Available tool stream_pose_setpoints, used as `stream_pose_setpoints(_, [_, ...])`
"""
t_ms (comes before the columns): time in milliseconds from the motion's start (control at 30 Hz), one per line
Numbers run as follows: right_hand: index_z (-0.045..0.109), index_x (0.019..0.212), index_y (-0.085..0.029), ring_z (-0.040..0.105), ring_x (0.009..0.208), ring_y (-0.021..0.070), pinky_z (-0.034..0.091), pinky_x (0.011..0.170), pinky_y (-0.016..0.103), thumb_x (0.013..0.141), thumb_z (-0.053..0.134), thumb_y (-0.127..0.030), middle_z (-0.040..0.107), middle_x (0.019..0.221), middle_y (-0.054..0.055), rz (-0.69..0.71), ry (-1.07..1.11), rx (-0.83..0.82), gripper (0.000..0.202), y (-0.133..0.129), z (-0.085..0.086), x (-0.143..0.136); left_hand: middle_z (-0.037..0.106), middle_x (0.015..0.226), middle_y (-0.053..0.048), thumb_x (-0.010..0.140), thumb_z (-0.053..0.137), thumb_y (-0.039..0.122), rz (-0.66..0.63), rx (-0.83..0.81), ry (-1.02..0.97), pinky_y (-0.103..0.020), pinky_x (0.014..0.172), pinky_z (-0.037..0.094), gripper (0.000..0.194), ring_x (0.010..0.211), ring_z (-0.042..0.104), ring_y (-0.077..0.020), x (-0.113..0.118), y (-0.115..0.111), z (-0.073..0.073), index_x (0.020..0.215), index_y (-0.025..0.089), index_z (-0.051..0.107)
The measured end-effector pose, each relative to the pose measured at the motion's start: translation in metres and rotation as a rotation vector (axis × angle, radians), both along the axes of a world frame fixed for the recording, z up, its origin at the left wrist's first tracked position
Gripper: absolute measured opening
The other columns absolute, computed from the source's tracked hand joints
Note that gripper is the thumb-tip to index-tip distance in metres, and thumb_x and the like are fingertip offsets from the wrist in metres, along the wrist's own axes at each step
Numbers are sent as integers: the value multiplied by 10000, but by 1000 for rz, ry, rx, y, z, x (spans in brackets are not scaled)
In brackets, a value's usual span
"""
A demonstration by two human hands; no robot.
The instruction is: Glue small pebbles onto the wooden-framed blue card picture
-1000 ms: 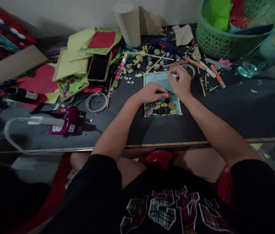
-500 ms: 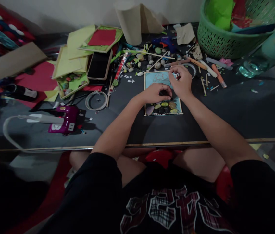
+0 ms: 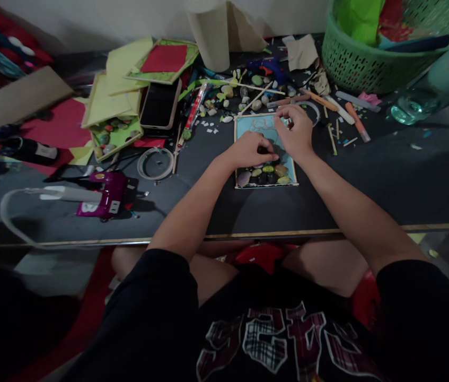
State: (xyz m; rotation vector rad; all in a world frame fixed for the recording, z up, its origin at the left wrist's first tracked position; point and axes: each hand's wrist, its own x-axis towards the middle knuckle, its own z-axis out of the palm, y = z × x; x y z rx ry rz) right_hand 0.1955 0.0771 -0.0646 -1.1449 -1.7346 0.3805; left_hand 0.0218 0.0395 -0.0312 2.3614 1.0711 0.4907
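A small blue picture [image 3: 241,127] with a thin pale frame lies on the dark table, with reddish outlines near its top. Painted pebbles [image 3: 269,177], yellow, dark and brown, line its lower edge. Over the left and middle of the picture is my left hand [image 3: 253,150], fingers curled together; whatever is between them is too small to tell. My right hand [image 3: 295,130] rests over the picture's upper right, thumb and fingertips pinched close, their contents hidden.
Loose pebbles and sticks litter the table [image 3: 192,212] behind the picture. A purple glue gun [image 3: 109,195], tape roll [image 3: 155,163] and phone [image 3: 160,105] lie left. Crayons [image 3: 356,122], a green basket [image 3: 363,66] and a bottle [image 3: 427,98] stand or lie right.
The fingers of my left hand have shifted slightly, and more of the pebbles beneath them shows. My right hand has hardly moved. The whole view has shifted a little.
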Motion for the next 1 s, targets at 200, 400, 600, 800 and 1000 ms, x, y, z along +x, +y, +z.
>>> stream_pose_setpoints(200, [603, 809, -259, 648, 983, 228, 558, 943, 453, 897, 604, -412, 708, 1031, 48, -3, -9, 14, 176, 1, -1, 0, 725, 722, -20, 844, 621, 397, -32, 2, -20, -274, 713, 464, 263, 695, 633, -142, -3, 3, -2, 824, 185, 775])
stream_pose_setpoints(400, [593, 806, -270, 638, 1023, 234, 556, 954, 454, 894, 620, -445, 705, 1041, 42, -10, -17, -11, 198, 3, -2, -1, 774, 1046, -48, 802, 714, 326, -217, -125, -119, -282, 891, 504, 263, 973, 700, -183, -8, 5, 3, 1036, 225, 777])
stream_pose_setpoints(600, [597, 796, -256, 640, 1024, 233, 543, 965, 452, 894, 619, -386, 702, 1035, 45, -8, 10, -5, 164, 4, -4, 0, 755, 944, -50, 764, 782, 341, -137, -107, -121, -285, 845, 492, 233, 909, 682, -175, -5, 4, 1, 931, 181, 762])
stream_pose_setpoints(800, [600, 802, -249, 643, 1002, 233, 544, 962, 455, 890, 631, -376, 701, 1031, 55, 0, 13, 0, 157, 2, -2, 0, 714, 795, -29, 642, 867, 412, -13, -132, -124, -268, 747, 457, 347, 788, 645, -160, 1, 3, -2, 815, 147, 726])
stream_pose_setpoints(1000, [594, 800, -252, 636, 1023, 243, 549, 948, 469, 892, 633, -455, 693, 1037, 60, 15, 26, -10, 226, 3, -2, 0, 751, 898, -52, 756, 760, 394, -148, -155, -125, -285, 860, 495, 250, 892, 690, -179, -9, 2, 8, 846, 161, 758])
